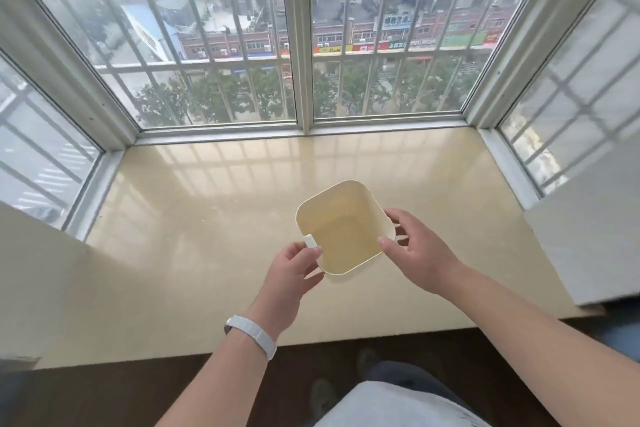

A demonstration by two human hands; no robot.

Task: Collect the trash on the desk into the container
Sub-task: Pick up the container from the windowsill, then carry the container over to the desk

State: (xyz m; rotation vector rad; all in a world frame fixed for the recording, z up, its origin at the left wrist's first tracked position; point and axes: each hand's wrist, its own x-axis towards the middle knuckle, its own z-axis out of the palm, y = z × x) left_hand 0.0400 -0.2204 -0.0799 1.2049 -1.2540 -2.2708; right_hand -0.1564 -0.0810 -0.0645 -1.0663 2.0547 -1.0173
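Note:
A cream square container (343,218) with rounded corners is in the middle of the beige sill, its inside bare. My left hand (294,270) grips its near-left rim, with the thumb beside a small white tab (309,241) on that rim. My right hand (415,250) holds the right rim, thumb on the inner edge and fingers curled round the outside. I cannot tell whether the container rests on the surface or is lifted slightly. No trash shows in view.
The beige polished sill (207,236) runs wide to left and right, bounded by window frames (301,128) on three sides. A white wall corner (34,281) stands at the left and an open white panel (588,236) at the right. Dark floor lies below.

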